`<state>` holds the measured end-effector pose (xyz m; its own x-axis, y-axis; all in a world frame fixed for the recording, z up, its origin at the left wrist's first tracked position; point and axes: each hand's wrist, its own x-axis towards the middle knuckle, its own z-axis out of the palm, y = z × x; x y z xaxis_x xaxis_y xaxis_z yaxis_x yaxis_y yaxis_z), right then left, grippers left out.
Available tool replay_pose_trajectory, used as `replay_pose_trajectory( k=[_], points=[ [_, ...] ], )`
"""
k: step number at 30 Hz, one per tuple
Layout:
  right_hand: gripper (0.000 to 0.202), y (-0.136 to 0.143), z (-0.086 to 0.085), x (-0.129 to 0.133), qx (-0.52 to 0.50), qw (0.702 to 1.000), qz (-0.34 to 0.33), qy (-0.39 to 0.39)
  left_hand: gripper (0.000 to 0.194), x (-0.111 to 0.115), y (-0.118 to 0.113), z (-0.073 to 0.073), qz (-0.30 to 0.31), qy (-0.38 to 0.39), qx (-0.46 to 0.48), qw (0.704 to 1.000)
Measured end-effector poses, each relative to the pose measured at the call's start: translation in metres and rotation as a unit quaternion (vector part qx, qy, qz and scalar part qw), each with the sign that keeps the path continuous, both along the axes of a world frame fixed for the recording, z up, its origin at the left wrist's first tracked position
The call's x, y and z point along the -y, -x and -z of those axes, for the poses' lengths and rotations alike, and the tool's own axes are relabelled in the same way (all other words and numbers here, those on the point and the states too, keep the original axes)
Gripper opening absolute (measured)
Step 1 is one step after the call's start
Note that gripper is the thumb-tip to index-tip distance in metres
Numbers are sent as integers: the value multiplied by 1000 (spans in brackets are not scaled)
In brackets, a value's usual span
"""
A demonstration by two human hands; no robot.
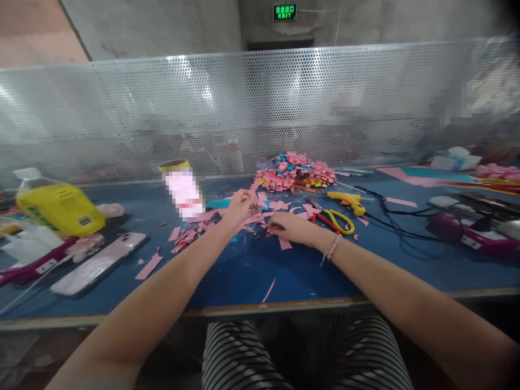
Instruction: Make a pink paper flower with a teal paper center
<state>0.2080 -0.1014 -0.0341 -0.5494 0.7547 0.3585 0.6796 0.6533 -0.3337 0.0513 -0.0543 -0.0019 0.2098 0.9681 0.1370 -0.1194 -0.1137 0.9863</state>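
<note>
My left hand [242, 203] is raised a little over the scraps with its fingers pinched on a pink paper strip [254, 188], whose edge looks notched. To its right, my right hand [283, 223] hangs low with curled fingers, close to the table; whatever is in them is hidden. Around both hands lie loose pink paper pieces [187, 239] and some blue ones. Scissors [333, 221] with red and yellow handles rest just right of my right hand. Behind the hands sits a heap of pink, blue and yellow paper flowers [296, 170].
A yellow glue gun [348, 202] with a black cord lies right. At left are a phone [99, 264], a jug of yellow liquid [59, 203] and a propped, lit phone [184, 192]. A perforated metal screen [227, 108] closes the table's back; a purple power strip [487, 238] is far right.
</note>
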Motion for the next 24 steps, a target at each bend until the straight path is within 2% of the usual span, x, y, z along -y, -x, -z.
replay_pose_trajectory(
  k=[4,7,10,16,21,24],
  points=[
    [6,-8,-2,-2,-120,989,78,37,9,6,-1,-4,20,5,-2,1000],
    [12,-14,-8,-1,-266,954,108,87,10,9,-1,-6,24,12,-34,999],
    [17,-20,-13,-2,-364,916,106,130,13,11,-2,-5,32,22,-35,999],
    [19,-23,-13,-8,-465,868,110,133,12,12,-5,-2,49,38,-15,998],
    [22,-20,-14,-7,-576,786,72,211,10,12,-5,-1,52,43,-17,998],
    [24,-20,-15,-5,-603,766,52,215,11,11,-5,0,49,37,-28,998]
  ],
)
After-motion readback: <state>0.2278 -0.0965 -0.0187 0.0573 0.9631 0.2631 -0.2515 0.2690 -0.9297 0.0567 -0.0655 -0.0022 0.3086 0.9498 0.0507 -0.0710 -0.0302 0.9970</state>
